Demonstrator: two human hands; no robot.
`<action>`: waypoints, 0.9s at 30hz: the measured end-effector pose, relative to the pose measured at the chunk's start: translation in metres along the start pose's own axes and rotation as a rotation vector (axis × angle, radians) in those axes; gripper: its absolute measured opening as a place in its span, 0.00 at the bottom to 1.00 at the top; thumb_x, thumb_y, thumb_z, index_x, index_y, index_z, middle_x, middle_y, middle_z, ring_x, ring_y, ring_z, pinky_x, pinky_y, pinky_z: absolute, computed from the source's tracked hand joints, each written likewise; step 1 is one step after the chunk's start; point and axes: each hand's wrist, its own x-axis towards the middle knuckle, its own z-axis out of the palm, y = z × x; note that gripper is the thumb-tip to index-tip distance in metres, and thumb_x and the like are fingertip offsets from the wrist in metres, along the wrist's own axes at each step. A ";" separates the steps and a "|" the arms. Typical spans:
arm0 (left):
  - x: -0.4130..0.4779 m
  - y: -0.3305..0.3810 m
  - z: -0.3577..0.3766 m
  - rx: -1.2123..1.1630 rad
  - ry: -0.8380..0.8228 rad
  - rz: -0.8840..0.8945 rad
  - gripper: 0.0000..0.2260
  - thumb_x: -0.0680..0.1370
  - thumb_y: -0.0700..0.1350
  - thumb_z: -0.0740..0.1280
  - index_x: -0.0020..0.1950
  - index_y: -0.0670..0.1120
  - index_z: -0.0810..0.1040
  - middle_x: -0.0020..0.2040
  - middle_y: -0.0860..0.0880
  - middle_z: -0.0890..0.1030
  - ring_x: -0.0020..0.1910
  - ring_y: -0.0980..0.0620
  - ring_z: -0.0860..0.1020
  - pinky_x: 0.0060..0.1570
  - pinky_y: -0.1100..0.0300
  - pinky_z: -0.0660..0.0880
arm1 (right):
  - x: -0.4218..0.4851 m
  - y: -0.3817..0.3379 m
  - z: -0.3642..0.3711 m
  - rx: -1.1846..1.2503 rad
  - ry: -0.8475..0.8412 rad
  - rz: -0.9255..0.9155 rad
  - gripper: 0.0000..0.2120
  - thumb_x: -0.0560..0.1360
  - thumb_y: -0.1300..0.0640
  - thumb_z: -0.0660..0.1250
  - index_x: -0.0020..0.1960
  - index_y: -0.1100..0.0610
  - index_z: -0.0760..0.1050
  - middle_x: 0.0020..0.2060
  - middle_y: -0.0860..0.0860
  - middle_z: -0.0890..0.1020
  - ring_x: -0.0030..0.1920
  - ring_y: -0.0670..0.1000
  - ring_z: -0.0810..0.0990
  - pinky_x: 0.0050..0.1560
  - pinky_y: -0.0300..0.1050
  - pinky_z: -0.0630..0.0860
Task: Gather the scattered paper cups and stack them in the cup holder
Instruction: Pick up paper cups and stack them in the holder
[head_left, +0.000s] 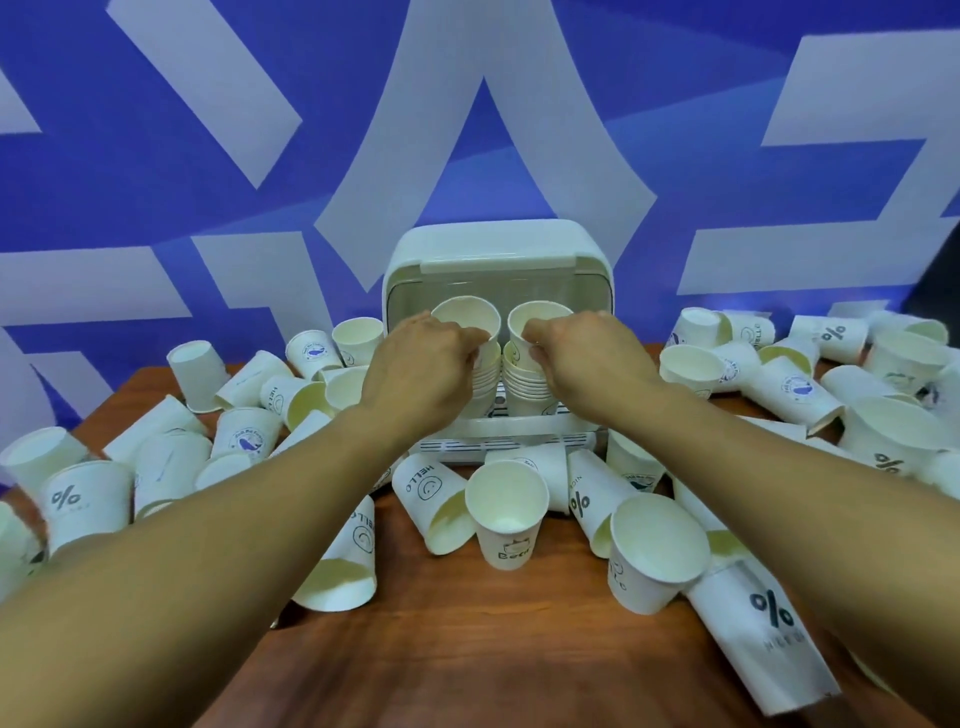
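Head view: pinching left top cup (464, 318) in left hand (415, 364), right top cup (537, 318) in right hand (592, 358), press both straight down, rims level.

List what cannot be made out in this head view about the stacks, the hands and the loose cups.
1. Left stack and right stack: cup count unclear; the left hand, the right hand and the cup holder front rail cover the lower cups.
2. Cup holder floor: hidden by the stacks.
3. Loose cups at the left frame edge: cut off and blurred.
4. Lettering on the whale-print cup: too small to read.
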 end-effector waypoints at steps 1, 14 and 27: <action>0.000 -0.002 0.003 -0.010 -0.026 -0.016 0.13 0.80 0.45 0.63 0.62 0.53 0.81 0.48 0.43 0.84 0.47 0.41 0.79 0.44 0.51 0.78 | 0.001 0.000 0.003 -0.011 -0.022 -0.006 0.05 0.78 0.58 0.61 0.52 0.53 0.75 0.41 0.56 0.81 0.38 0.57 0.72 0.38 0.46 0.59; -0.001 -0.014 0.029 -0.040 -0.231 -0.001 0.14 0.78 0.47 0.57 0.54 0.51 0.81 0.46 0.45 0.82 0.48 0.42 0.78 0.37 0.53 0.73 | 0.005 0.001 0.026 0.190 -0.238 0.059 0.11 0.79 0.54 0.57 0.38 0.50 0.69 0.34 0.52 0.74 0.37 0.58 0.73 0.36 0.46 0.66; -0.011 -0.003 0.020 -0.025 -0.099 0.053 0.19 0.78 0.51 0.65 0.69 0.54 0.72 0.65 0.48 0.72 0.62 0.46 0.71 0.56 0.48 0.73 | -0.006 -0.006 0.019 0.119 -0.141 0.045 0.14 0.79 0.50 0.60 0.62 0.53 0.76 0.54 0.53 0.79 0.57 0.57 0.74 0.54 0.53 0.74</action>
